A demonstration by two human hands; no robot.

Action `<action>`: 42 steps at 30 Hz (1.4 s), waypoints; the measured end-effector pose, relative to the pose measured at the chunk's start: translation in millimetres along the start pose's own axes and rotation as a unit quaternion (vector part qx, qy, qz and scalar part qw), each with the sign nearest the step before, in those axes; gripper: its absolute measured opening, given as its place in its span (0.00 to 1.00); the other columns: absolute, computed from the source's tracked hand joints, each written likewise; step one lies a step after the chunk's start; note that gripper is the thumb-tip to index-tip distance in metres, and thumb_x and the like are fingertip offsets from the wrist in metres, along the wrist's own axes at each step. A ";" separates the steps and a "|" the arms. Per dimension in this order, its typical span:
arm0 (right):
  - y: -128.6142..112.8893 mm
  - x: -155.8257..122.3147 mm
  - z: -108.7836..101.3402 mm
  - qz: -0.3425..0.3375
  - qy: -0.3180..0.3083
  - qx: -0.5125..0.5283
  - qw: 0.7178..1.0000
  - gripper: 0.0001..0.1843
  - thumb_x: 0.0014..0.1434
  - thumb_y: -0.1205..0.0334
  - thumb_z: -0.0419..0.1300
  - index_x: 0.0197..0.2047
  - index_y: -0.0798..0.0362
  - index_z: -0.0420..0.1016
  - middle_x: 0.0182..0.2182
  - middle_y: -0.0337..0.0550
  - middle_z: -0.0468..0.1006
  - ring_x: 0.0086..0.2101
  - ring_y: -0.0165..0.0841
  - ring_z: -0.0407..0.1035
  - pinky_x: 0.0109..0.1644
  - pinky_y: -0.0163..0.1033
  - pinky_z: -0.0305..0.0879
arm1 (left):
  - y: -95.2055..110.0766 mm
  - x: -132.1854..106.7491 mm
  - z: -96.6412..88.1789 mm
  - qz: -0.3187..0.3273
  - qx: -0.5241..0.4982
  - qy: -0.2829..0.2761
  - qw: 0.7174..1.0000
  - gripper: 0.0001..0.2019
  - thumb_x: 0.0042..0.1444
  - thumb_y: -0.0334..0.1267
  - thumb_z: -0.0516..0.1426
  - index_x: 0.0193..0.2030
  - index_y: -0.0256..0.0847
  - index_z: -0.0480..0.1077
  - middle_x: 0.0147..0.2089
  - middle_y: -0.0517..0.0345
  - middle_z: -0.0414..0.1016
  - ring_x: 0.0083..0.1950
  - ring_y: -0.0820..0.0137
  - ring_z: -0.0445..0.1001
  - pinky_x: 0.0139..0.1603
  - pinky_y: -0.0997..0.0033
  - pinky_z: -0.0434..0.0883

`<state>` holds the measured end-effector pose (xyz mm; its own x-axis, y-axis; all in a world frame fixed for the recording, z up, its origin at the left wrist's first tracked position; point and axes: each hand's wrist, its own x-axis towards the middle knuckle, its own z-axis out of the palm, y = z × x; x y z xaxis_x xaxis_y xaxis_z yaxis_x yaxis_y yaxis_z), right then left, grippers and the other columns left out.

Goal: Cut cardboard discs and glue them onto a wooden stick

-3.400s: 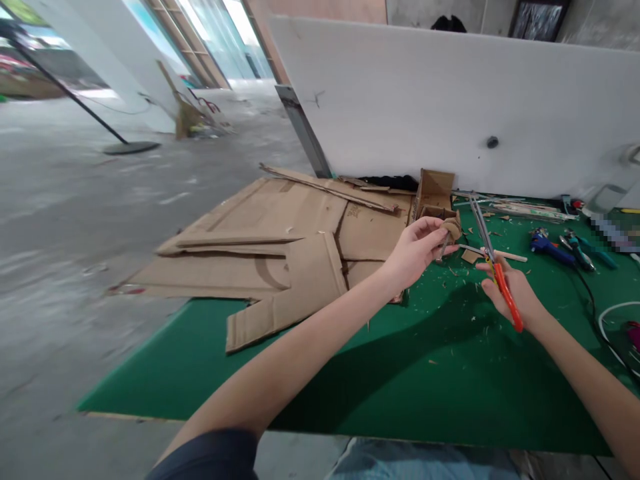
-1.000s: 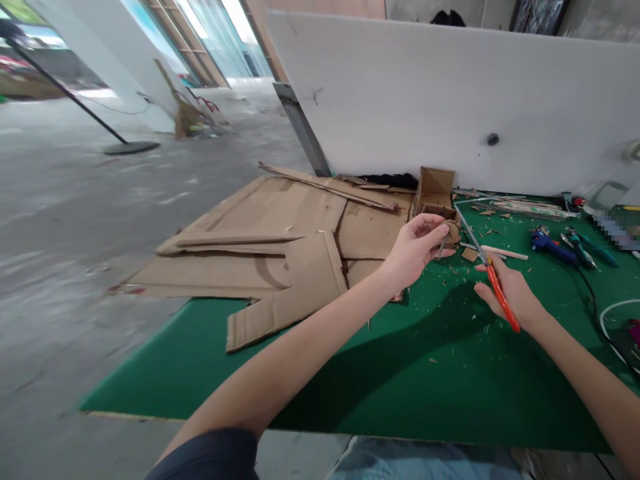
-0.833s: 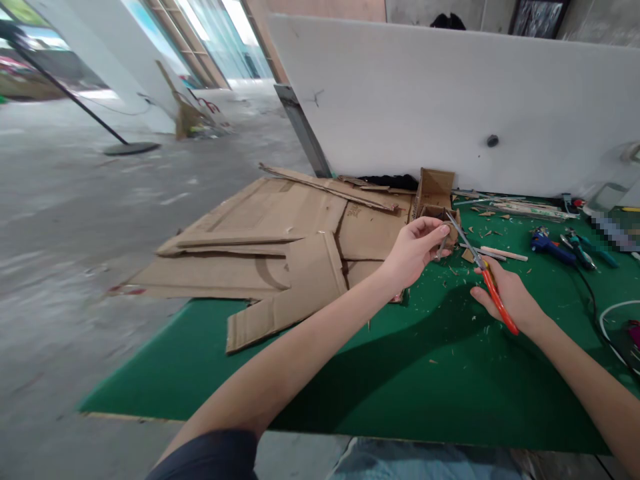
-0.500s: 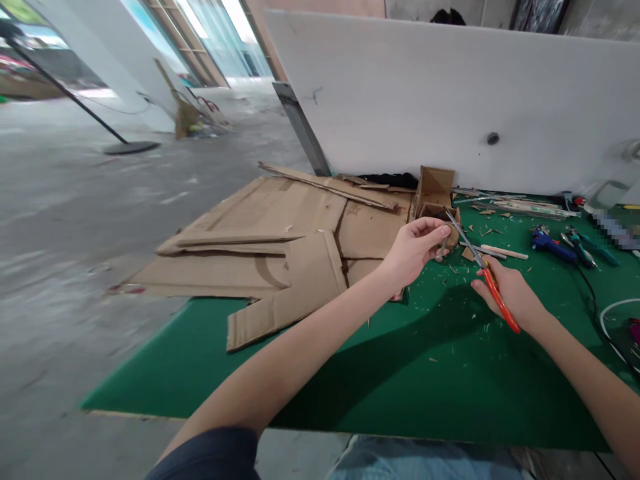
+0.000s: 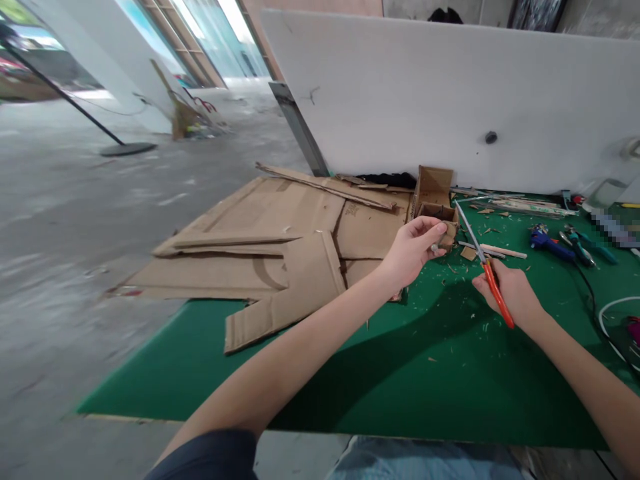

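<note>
We see left hand (image 5: 413, 250) pinching small cardboard piece (image 5: 450, 235) just above bench (image 5: 400, 373), near cardboard box (image 5: 434, 190); right hand (image 5: 505, 293) closed round orange-handled scissors (image 5: 483, 262), blades pointing up past piece

We judge trimming in hand: we'd grip piece firm close to cut line, fingertips clear of blades, seat card deep between blades, take short snips

Hard to make out: piece's shape mostly behind fingers; whether blades touch card or stand parted; right end of bench cut off, one patch there blurred
</note>
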<state>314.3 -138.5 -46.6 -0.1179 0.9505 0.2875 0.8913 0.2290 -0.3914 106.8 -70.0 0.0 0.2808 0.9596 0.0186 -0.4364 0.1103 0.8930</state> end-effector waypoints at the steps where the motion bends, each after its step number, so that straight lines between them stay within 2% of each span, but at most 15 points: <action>1: 0.7 0.1 -1.3 -0.004 -0.006 0.029 1.000 0.22 0.63 0.49 0.52 0.53 0.56 0.67 0.31 0.47 0.81 0.27 0.38 0.74 0.32 0.38 0.65 | -0.2 0.4 -0.5 0.003 0.004 0.003 1.000 0.17 0.43 0.43 0.70 0.33 0.38 0.69 0.31 0.61 0.73 0.32 0.75 0.74 0.30 0.75 0.70; 4: 0.9 0.3 -4.7 -0.011 -0.026 0.078 0.997 0.28 0.62 0.50 0.54 0.61 0.54 0.61 0.38 0.49 0.81 0.26 0.35 0.74 0.34 0.38 0.66 | 0.3 0.1 -0.5 0.019 0.008 0.009 1.000 0.17 0.44 0.42 0.70 0.33 0.38 0.69 0.31 0.61 0.73 0.31 0.77 0.72 0.29 0.76 0.69; 8: -3.2 -0.2 -5.5 -0.005 -0.062 0.065 0.996 0.33 0.61 0.48 0.56 0.65 0.55 0.58 0.40 0.52 0.81 0.34 0.41 0.76 0.38 0.41 0.68 | 1.6 -2.4 1.3 0.029 0.001 0.013 0.999 0.18 0.43 0.43 0.70 0.31 0.38 0.67 0.30 0.64 0.70 0.30 0.79 0.68 0.27 0.78 0.66; 11: -6.3 -0.1 -4.8 0.011 -0.078 0.048 0.996 0.33 0.61 0.48 0.57 0.65 0.54 0.58 0.40 0.52 0.81 0.39 0.44 0.77 0.41 0.43 0.68 | 1.8 -3.3 2.0 0.033 0.004 0.009 0.999 0.18 0.42 0.44 0.71 0.30 0.38 0.68 0.28 0.65 0.69 0.28 0.80 0.66 0.27 0.78 0.67; 14: -7.3 0.4 -4.2 0.019 -0.067 0.039 0.997 0.30 0.62 0.49 0.56 0.64 0.52 0.60 0.38 0.51 0.81 0.37 0.43 0.77 0.40 0.41 0.68 | 1.2 -2.5 1.6 0.032 -0.012 0.000 0.999 0.18 0.42 0.43 0.71 0.32 0.38 0.69 0.29 0.65 0.70 0.27 0.80 0.66 0.29 0.76 0.69; 18: -7.5 0.7 -3.2 0.021 -0.053 0.027 0.998 0.28 0.63 0.51 0.56 0.63 0.51 0.61 0.37 0.49 0.81 0.35 0.41 0.77 0.38 0.39 0.67 | -0.4 -0.3 0.7 0.017 -0.056 -0.012 0.998 0.20 0.39 0.39 0.72 0.36 0.39 0.71 0.33 0.63 0.74 0.33 0.77 0.72 0.39 0.69 0.75; 20: -7.9 0.6 -2.8 0.025 -0.052 0.023 0.998 0.28 0.62 0.50 0.57 0.63 0.50 0.61 0.37 0.49 0.81 0.34 0.41 0.77 0.36 0.38 0.67 | -1.2 0.4 0.3 0.017 -0.063 -0.009 0.998 0.21 0.38 0.39 0.73 0.37 0.39 0.71 0.34 0.62 0.75 0.34 0.76 0.73 0.40 0.68 0.75; 27: -8.0 0.7 -4.2 0.022 -0.067 0.008 0.998 0.25 0.64 0.49 0.55 0.60 0.51 0.62 0.36 0.47 0.81 0.33 0.40 0.77 0.33 0.37 0.64 | -1.3 1.1 -2.6 0.026 0.026 0.014 0.999 0.19 0.42 0.45 0.71 0.32 0.37 0.71 0.29 0.62 0.75 0.29 0.77 0.74 0.33 0.73 0.75; 31: -11.3 1.0 -6.7 0.018 -0.067 -0.027 0.997 0.18 0.65 0.51 0.53 0.53 0.51 0.65 0.34 0.46 0.81 0.31 0.39 0.76 0.31 0.36 0.61 | 0.4 1.4 -3.5 0.022 0.031 -0.002 0.999 0.20 0.41 0.46 0.71 0.34 0.36 0.70 0.31 0.60 0.76 0.30 0.74 0.76 0.35 0.68 0.78; 36: -17.3 0.6 -7.5 0.030 -0.062 -0.065 0.995 0.20 0.65 0.50 0.51 0.55 0.53 0.64 0.32 0.45 0.81 0.30 0.41 0.76 0.29 0.37 0.57 | -1.4 0.3 -1.8 0.024 0.020 -0.009 0.999 0.20 0.41 0.45 0.71 0.33 0.36 0.70 0.31 0.59 0.76 0.32 0.73 0.77 0.36 0.67 0.79; 39: -17.2 0.6 -6.3 0.027 -0.059 -0.069 0.996 0.21 0.65 0.50 0.50 0.55 0.54 0.63 0.30 0.45 0.80 0.29 0.42 0.75 0.29 0.37 0.56 | -4.4 -0.5 -1.1 0.024 0.024 -0.001 0.999 0.20 0.42 0.47 0.71 0.33 0.36 0.70 0.33 0.59 0.76 0.32 0.74 0.76 0.34 0.70 0.77; 42: -15.0 1.4 -5.0 0.016 -0.055 -0.083 0.995 0.20 0.66 0.50 0.50 0.54 0.54 0.64 0.28 0.45 0.78 0.27 0.42 0.75 0.28 0.37 0.55 | -6.6 -0.2 -1.5 0.040 0.034 0.009 0.999 0.18 0.43 0.47 0.70 0.32 0.37 0.71 0.29 0.62 0.74 0.28 0.79 0.71 0.31 0.76 0.73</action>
<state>303.0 -141.7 -36.0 -0.1266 0.9761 0.1765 0.9545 0.1683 -0.2463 108.3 -70.5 -6.6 0.2314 0.9693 0.0830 -0.3982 0.0165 0.9171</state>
